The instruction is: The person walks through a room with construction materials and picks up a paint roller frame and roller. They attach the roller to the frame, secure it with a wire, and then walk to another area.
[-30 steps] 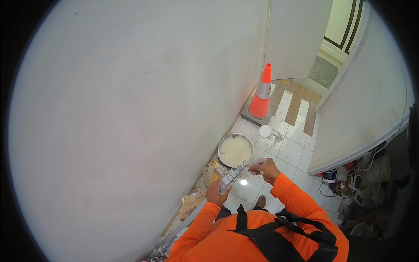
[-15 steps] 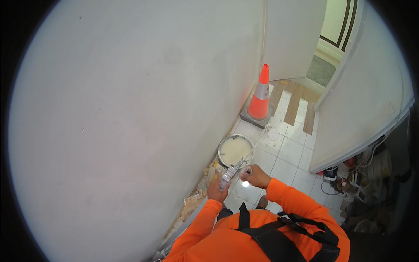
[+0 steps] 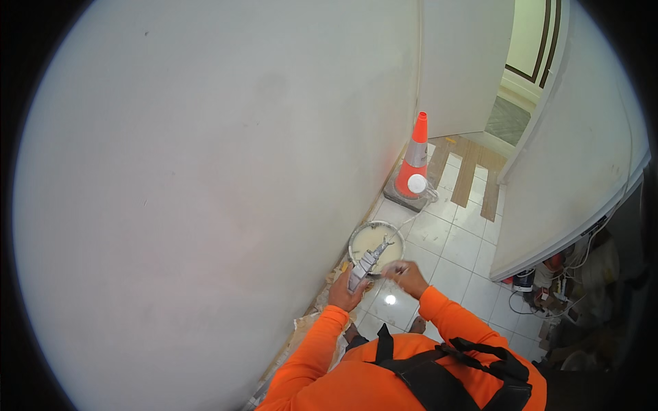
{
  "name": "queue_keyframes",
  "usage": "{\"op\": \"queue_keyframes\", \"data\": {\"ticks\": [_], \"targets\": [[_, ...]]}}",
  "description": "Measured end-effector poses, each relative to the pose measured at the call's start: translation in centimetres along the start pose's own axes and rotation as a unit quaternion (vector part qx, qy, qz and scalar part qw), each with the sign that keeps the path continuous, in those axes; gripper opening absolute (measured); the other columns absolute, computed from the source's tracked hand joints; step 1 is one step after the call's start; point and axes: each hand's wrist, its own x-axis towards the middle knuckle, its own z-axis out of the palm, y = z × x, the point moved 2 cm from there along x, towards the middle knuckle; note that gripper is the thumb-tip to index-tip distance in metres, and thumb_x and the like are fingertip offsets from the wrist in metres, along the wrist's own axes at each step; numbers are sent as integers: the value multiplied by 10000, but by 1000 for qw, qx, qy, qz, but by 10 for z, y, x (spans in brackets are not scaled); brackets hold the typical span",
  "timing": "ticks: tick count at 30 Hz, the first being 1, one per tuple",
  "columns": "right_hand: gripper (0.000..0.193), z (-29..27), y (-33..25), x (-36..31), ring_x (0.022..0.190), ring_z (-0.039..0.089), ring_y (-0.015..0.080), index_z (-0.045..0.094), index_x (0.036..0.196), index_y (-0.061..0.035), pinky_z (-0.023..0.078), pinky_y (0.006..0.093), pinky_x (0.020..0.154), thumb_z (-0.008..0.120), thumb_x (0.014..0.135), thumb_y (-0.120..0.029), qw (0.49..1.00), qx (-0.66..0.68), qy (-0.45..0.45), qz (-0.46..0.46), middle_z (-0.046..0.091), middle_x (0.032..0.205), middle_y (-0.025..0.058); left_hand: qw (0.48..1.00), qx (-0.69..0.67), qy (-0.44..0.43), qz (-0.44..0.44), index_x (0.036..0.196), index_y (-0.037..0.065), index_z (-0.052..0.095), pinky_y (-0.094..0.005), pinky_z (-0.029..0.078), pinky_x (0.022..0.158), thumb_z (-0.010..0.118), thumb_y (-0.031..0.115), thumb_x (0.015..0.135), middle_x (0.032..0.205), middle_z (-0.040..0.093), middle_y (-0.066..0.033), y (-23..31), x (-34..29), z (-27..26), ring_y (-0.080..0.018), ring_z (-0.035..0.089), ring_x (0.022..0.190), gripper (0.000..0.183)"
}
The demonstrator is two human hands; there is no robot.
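My left hand [image 3: 346, 291] is wrapped round the grey handle of what looks like a paint roller [image 3: 369, 264], tilted up over a round bucket [image 3: 351, 240]. From the handle a thin rod runs toward a white round head [image 3: 417, 183], seen in front of the traffic cone. Cream-coloured liquid [image 3: 370, 238] fills much of the bucket, which stands on the floor against the wall. My right hand [image 3: 406, 277] is beside the handle, near the bucket's front right rim. Its fingers are smeared by motion, so any hold is unclear.
An orange traffic cone [image 3: 413, 164] stands beyond the bucket, by the wall [image 3: 205, 205]. Wood-look planks [image 3: 465, 181] lie on white tiles [image 3: 428, 229] near a doorway. Tools and cords [image 3: 548, 294] are piled at the right. Crumpled paper [image 3: 305, 325] lines the wall's foot.
The roller's white head has moved up and left, from over the tiles to in front of the cone. My right hand has shifted slightly right and its fingers have blurred.
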Motion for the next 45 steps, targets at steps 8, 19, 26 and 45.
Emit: {"op": "queue_keyframes", "data": {"ticks": [8,19,26,45], "targets": [[630,-3,-51,53,688,595,242,519,1153,-54,463,365,666,334,978,-631,903,406,141,15,618,714,54,997,22,-47,-60,1246,86,575,-439,532,784,699,290,834,1007,670,-231,4,-8,20,-389,663,920,476],[549,-21,-65,77,396,353,139,452,825,-129,301,291,378,424,935,-666,893,396,207,56,322,519,-19,998,-30,-60,-2,1224,116,571,-455,527,759,676,192,785,955,674,-219,21,-7,39,-405,660,892,458],[542,-4,-71,74,377,360,134,447,799,-111,300,296,353,431,952,-631,860,398,318,-17,320,508,-19,989,-55,-116,-67,1228,108,566,-453,520,746,670,186,786,945,673,-221,5,14,28,-416,654,880,460],[511,-27,-100,101,369,323,126,444,807,-89,271,289,345,427,982,-570,877,370,306,31,295,498,-24,993,-42,-97,-47,1314,121,522,-421,524,779,676,176,755,935,677,-236,15,25,37,-403,665,859,583]]}}
